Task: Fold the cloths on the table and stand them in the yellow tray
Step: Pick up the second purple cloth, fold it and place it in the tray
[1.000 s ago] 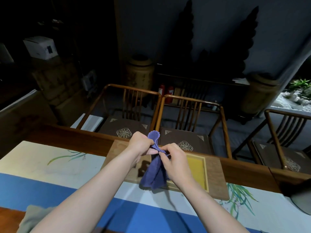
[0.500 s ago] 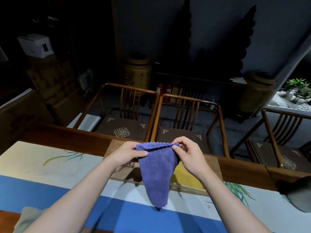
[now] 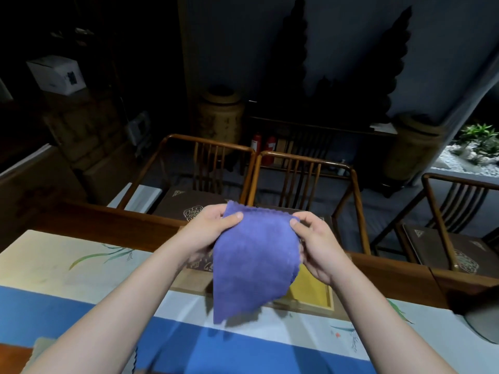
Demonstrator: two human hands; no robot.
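Purple microfibre cloth (image 3: 253, 263), soft nap, zigzag-cut edge, hangs in the air from my two hands above the table (image 3: 113, 222). My left hand (image 3: 208, 236) pinches its top corner at ten o'clock, thumb on the front face. My right hand (image 3: 316, 247) pinches the opposite corner at two o'clock (thumb likewise forward). The cloth droops to a point at six o'clock. Behind it, partly hidden, lies the yellow tray (image 3: 310, 292), flat and rectangular. A beige cloth (image 3: 40, 352) lies rumpled at eight o'clock.
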